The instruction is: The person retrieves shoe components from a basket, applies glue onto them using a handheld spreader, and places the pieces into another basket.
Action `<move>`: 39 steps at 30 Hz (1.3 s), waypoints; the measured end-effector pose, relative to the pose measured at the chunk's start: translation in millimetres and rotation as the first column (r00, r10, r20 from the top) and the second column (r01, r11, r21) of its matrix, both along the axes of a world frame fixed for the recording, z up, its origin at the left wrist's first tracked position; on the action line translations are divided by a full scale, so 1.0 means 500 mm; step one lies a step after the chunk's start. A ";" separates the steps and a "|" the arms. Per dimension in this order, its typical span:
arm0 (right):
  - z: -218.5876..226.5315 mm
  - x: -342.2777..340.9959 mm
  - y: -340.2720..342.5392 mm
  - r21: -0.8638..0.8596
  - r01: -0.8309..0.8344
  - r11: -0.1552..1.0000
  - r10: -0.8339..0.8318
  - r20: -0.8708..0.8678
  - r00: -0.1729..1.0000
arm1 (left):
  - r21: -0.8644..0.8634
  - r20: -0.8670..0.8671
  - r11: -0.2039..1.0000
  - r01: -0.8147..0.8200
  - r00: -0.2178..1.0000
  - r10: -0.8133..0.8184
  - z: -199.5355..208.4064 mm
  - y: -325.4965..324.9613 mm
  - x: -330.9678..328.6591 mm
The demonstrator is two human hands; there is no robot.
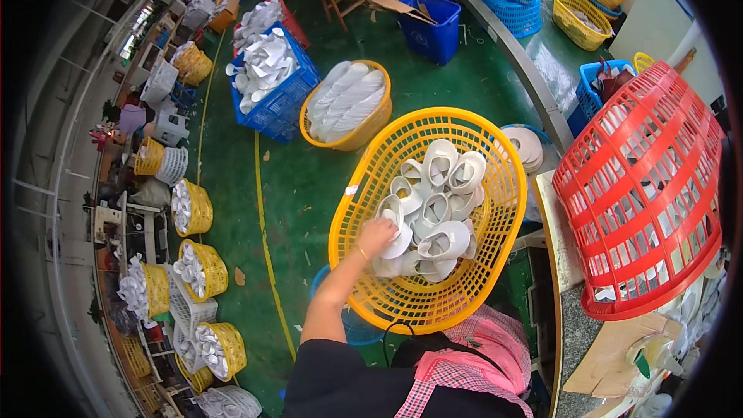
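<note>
My left hand (377, 237) reaches into a large yellow plastic basket (348, 186) with slotted walls. Its fingers are closed at the edge of a white shoe upper (397, 241) on the left side of a loose pile; the fingertips are partly hidden. Other white slipper-like shoe uppers (446, 241) lie heaped around it, with their round openings mostly facing up. The basket sits right in front of my body, above my pink checked apron. My right hand does not show.
A red basket (642, 193) stands on the workbench at the right, beside a piece of cardboard (619, 360). Beyond my basket are a yellow basket (379, 120) of white pieces, a blue crate (279, 108) and a blue bin (437, 35). More filled yellow baskets (205, 267) line the left.
</note>
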State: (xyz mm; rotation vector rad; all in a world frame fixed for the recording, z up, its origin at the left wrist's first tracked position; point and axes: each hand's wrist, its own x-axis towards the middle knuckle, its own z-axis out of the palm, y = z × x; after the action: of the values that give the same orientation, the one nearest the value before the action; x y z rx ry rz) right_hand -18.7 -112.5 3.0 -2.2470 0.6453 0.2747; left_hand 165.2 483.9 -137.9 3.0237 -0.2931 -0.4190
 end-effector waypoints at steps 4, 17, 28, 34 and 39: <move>-0.006 0.014 0.005 -0.009 0.061 0.998 -0.060 0.081 0.995 | 0.045 0.050 0.997 0.065 0.996 -0.067 -0.019 0.009 0.002; -0.002 0.118 0.108 0.036 0.258 0.966 -0.251 0.394 0.884 | -0.322 0.273 0.876 -0.360 0.850 0.450 0.039 0.039 0.006; -0.250 0.563 0.797 -0.065 -0.929 0.365 0.871 0.378 0.315 | -0.503 0.237 0.731 -0.462 0.740 0.630 0.066 0.025 0.018; -0.411 0.575 0.909 -0.370 -0.914 0.166 0.985 0.107 0.135 | -0.584 0.207 0.637 -0.503 0.667 0.716 0.036 0.030 0.008; -0.429 0.560 0.897 -0.410 -0.900 0.148 0.989 0.083 0.124 | -0.836 -0.114 0.114 -0.536 0.373 0.921 0.061 0.049 -0.014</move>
State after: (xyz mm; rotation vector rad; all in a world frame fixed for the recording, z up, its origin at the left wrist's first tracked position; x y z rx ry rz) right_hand 261.3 335.8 -211.5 -2.5430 -1.2351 0.4103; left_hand 158.3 508.2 -107.2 1.8542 0.8980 0.4500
